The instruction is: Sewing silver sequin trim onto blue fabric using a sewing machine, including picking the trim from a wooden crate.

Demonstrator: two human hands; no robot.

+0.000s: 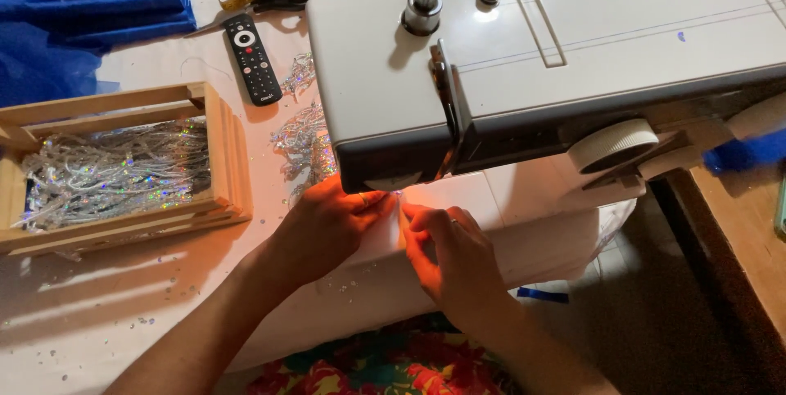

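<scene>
Both hands (pixel 332 223) (pixel 446 252) meet, fingers apparently pinched.

needle area hidden under sewing machine (pixel 524 59) head, fingertips (pixel 391 203) perhaps pinching something unseen, machine cut off right

Glossy plastic sewing machine (pixel 573 43); rough wooden crate (pixel 221 149).

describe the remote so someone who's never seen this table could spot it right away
Start at the big white sewing machine filling the upper right. Just left of its end, on the pale table, lies the remote control, above the wooden crate of shiny tinsel. It is the only slim black bar there, with a white ring near its top and rows of small buttons.
</scene>
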